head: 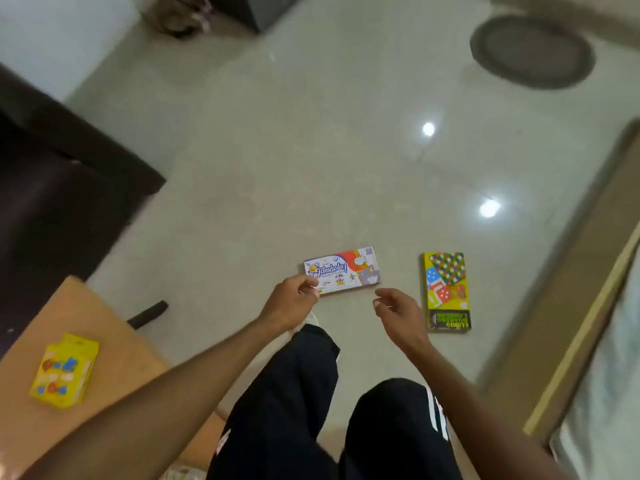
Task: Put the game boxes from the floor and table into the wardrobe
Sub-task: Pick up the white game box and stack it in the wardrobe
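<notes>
The Tambola box (pixel 343 270) lies flat on the floor (pixel 311 150). The left hand (pixel 292 299) pinches its near corner; the right hand (pixel 398 311) hovers loosely open between it and the Ludo box (pixel 446 291). A yellow box (pixel 64 370) sits on the counter (pixel 114 341), well apart.

The white, orange and blue game box (pixel 343 270) on the floor, at about 12 o'clock from the left hand (pixel 293 299), carries the word "Tambola!" in blue script; the smaller line under it is too small to read. At 3 o'clock from it lies the yellow game box (pixel 445 291), whose dark near end shows "LUDO" upside down, with a second line too blurred to read. The yellow box (pixel 64 371) on the table has blurred, unreadable print.
</notes>
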{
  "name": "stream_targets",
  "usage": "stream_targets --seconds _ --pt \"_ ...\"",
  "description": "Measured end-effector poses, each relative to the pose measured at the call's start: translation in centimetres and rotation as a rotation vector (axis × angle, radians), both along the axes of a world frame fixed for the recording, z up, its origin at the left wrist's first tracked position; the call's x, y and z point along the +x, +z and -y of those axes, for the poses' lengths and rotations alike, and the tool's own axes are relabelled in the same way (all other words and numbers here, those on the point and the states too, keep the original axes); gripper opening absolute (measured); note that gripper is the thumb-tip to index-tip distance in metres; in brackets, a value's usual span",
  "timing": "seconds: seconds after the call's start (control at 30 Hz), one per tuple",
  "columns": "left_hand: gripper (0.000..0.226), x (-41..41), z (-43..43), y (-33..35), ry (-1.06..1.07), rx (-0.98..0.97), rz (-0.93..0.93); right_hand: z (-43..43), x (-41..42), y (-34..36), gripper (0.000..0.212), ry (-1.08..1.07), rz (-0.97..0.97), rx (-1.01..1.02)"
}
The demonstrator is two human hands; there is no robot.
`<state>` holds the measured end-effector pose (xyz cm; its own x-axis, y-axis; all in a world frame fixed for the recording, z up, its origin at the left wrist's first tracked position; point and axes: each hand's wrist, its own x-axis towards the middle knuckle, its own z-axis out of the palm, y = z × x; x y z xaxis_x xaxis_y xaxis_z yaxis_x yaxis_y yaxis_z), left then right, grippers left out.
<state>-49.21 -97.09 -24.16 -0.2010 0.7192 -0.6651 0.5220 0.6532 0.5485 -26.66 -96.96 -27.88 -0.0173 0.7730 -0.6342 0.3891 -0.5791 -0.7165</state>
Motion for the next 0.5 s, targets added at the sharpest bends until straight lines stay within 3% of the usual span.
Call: stream_targets --seconds 0.17,0.37,0.5 --pt "0.03 -3.8 -9.9 -16.6 -0.364 -0.238 -0.108 -4.0 -4.4 -15.6 0.027 -0.068 0.049 -0.205" --pt "0.042 -5.0 -17.2 -41.7 -0.601 -0.188 -0.225 -5.8 -8.3 -40.2 0.033 -0.066 0.086 -0.345" --pt "0.068 -3.6 -18.6 -55.0 -0.721 -0.204 -0.28 -5.4 -10.4 -52.4 0.05 -0.125 0.046 -0.377"
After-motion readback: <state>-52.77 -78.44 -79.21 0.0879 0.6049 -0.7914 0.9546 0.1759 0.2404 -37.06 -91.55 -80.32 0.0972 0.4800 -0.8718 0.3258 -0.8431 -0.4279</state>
